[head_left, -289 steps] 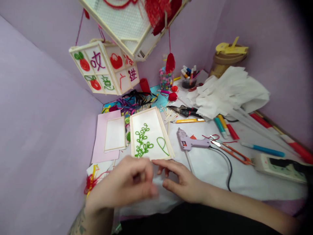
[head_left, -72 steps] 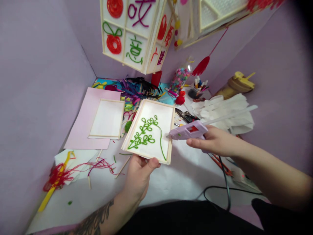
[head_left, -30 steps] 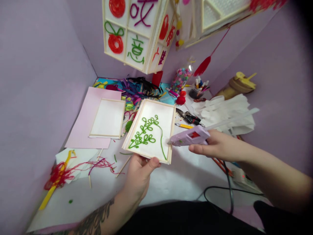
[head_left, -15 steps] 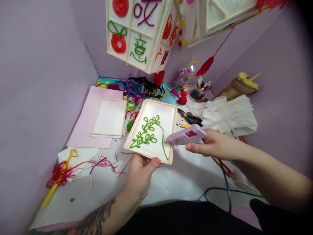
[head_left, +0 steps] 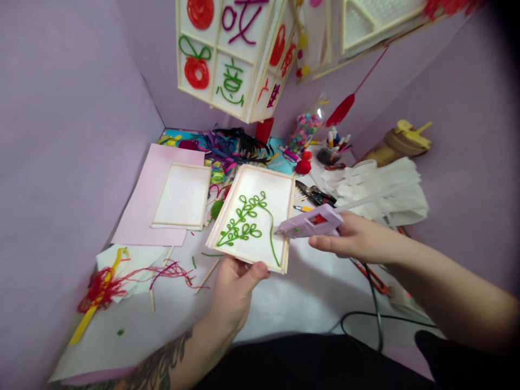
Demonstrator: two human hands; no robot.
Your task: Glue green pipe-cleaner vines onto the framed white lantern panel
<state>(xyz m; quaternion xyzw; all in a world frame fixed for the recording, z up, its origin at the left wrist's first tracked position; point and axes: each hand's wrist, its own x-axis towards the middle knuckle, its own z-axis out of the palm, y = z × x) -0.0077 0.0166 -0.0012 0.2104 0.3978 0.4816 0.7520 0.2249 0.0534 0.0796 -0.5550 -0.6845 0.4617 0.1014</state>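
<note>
My left hand (head_left: 239,290) grips the near edge of a white framed panel (head_left: 268,187), thumb on top and fingers underneath. On the panel lies a green leafy sprig pattern (head_left: 246,216) made of cord-like strands, with one long curved strand at its right. My right hand (head_left: 357,235) is closed around a lilac glue gun (head_left: 311,223). Its nozzle points left, close to the curved strand; whether it touches cannot be made out. A clear glue stick (head_left: 365,199) sticks out of the gun's back.
A second framed panel (head_left: 182,195) lies on pink card (head_left: 138,211) at left. Pruning shears (head_left: 314,192), a pen cup (head_left: 331,151) and white strips (head_left: 377,189) are at right. A decorated lantern (head_left: 219,54) hangs overhead. A black cable (head_left: 377,319) crosses the near right.
Almost nothing differs. The panel and the glue gun have shifted only very slightly, and both hands keep their holds.
</note>
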